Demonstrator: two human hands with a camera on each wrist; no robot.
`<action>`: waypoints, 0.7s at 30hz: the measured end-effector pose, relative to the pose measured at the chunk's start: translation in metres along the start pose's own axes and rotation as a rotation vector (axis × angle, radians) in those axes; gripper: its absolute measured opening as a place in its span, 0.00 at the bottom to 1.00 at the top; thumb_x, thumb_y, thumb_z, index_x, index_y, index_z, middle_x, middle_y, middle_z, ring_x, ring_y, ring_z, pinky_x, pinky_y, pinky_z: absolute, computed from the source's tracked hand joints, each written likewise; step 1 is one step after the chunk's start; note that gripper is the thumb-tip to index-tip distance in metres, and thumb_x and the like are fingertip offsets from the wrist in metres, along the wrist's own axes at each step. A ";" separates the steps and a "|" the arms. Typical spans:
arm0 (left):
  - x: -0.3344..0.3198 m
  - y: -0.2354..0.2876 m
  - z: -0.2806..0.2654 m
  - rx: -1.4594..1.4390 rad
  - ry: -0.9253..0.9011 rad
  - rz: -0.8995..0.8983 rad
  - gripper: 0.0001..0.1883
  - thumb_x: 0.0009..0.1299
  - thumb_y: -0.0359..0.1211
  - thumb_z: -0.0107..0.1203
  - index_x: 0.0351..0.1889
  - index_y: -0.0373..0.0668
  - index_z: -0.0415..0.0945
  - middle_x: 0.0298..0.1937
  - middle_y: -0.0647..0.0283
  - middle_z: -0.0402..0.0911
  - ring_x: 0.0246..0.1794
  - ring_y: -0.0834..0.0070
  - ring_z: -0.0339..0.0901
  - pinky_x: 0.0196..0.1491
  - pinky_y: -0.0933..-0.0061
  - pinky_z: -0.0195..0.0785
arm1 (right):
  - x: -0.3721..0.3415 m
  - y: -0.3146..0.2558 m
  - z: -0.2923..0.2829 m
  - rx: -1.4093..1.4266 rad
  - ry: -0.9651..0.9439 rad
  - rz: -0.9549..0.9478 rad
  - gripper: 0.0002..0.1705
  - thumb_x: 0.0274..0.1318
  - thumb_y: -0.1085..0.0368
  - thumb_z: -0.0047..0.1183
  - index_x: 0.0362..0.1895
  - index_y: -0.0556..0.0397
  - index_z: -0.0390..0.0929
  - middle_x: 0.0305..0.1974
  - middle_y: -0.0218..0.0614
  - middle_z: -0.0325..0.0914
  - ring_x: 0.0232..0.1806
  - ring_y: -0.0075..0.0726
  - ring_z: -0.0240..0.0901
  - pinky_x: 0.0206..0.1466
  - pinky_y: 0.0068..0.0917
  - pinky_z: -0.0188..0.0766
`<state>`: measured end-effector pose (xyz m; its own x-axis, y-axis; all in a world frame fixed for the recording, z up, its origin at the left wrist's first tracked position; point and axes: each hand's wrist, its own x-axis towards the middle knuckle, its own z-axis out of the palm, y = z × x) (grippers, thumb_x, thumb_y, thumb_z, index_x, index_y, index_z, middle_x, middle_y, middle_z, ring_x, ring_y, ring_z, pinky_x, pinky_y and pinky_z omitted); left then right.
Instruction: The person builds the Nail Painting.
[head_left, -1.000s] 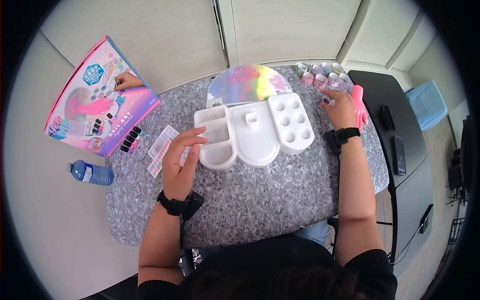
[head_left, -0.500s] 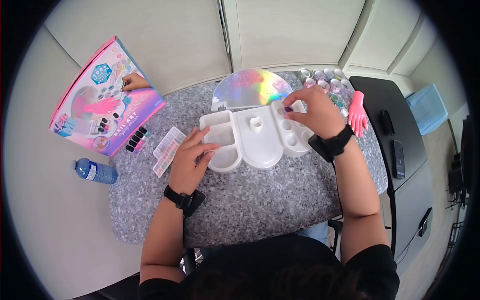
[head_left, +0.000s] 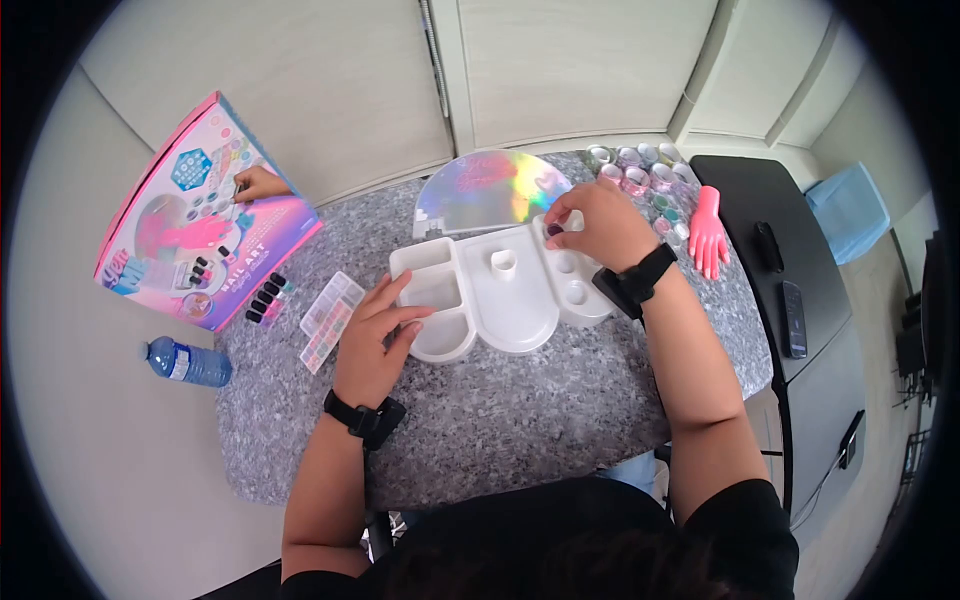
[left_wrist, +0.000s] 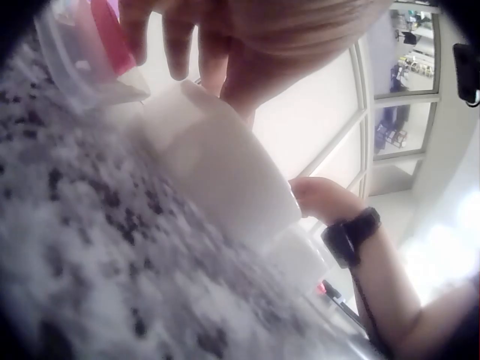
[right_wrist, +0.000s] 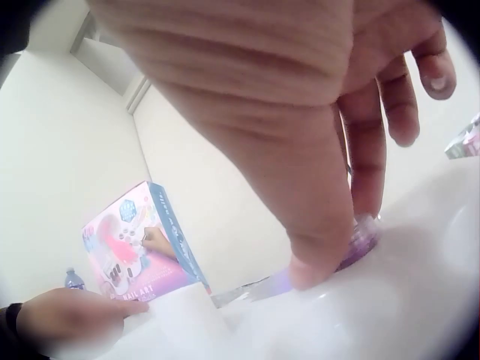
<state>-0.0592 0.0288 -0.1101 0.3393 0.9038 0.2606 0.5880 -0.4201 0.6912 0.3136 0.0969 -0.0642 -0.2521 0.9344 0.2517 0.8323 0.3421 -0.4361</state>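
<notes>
My right hand pinches a small purple pot between thumb and fingers. The pot is at the back left round hole of the white tray, and the hand covers part of that section's holes. Over the tray's left compartments, my left hand lies with its fingers loosely extended, fingertips at the rim. A short white post stands on the tray's middle part.
An iridescent half-round panel stands behind the tray. Small clear pots and a pink model hand lie at right. Left are a nail art box, nail polish bottles, a sectioned case and a water bottle.
My right hand has moved left from the small pots to the tray, bringing the purple pot to a back hole. My left hand has stayed by the left compartments.
</notes>
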 end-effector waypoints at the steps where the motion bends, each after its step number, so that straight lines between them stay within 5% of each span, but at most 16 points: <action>1: 0.000 -0.001 0.001 -0.006 -0.009 0.006 0.14 0.75 0.23 0.65 0.55 0.48 0.94 0.81 0.56 0.78 0.88 0.50 0.64 0.80 0.56 0.67 | 0.001 0.004 -0.002 0.016 -0.009 -0.032 0.17 0.49 0.60 0.80 0.44 0.48 0.95 0.42 0.40 0.92 0.52 0.52 0.83 0.63 0.46 0.78; 4: -0.001 -0.002 0.001 0.022 0.014 0.024 0.14 0.75 0.26 0.67 0.55 0.51 0.94 0.81 0.60 0.78 0.86 0.49 0.66 0.78 0.54 0.70 | 0.001 0.046 -0.017 0.244 0.074 0.081 0.18 0.50 0.60 0.78 0.47 0.50 0.95 0.45 0.41 0.93 0.53 0.52 0.85 0.62 0.45 0.80; 10: -0.004 0.002 0.000 0.008 0.001 -0.010 0.15 0.74 0.22 0.65 0.55 0.46 0.93 0.81 0.56 0.78 0.87 0.50 0.65 0.83 0.55 0.63 | -0.015 0.125 -0.047 -0.455 0.075 0.598 0.23 0.54 0.56 0.77 0.56 0.42 0.94 0.54 0.41 0.93 0.58 0.49 0.88 0.62 0.44 0.83; 12: -0.003 0.001 0.001 0.002 0.013 0.008 0.14 0.74 0.22 0.66 0.54 0.46 0.93 0.81 0.55 0.77 0.87 0.50 0.65 0.83 0.54 0.63 | -0.015 0.164 -0.039 -0.380 0.064 0.610 0.23 0.54 0.56 0.77 0.56 0.43 0.94 0.53 0.41 0.93 0.57 0.48 0.89 0.62 0.43 0.83; 16: 0.000 -0.005 0.004 -0.016 0.030 0.036 0.12 0.74 0.23 0.67 0.52 0.45 0.93 0.80 0.55 0.78 0.85 0.50 0.67 0.82 0.54 0.64 | -0.011 0.150 -0.043 -0.140 0.031 0.718 0.22 0.54 0.58 0.78 0.54 0.47 0.93 0.52 0.42 0.93 0.57 0.45 0.90 0.61 0.40 0.83; 21: 0.002 -0.005 0.002 0.119 0.038 0.130 0.08 0.74 0.27 0.69 0.50 0.45 0.91 0.78 0.57 0.80 0.83 0.49 0.69 0.80 0.51 0.64 | -0.006 0.086 -0.049 0.049 0.044 0.342 0.19 0.54 0.59 0.78 0.49 0.51 0.93 0.48 0.41 0.93 0.53 0.42 0.90 0.58 0.39 0.83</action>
<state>-0.0601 0.0327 -0.1145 0.3915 0.8426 0.3699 0.6243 -0.5385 0.5660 0.4108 0.1152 -0.0608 0.0593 0.9909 0.1205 0.8399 0.0157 -0.5424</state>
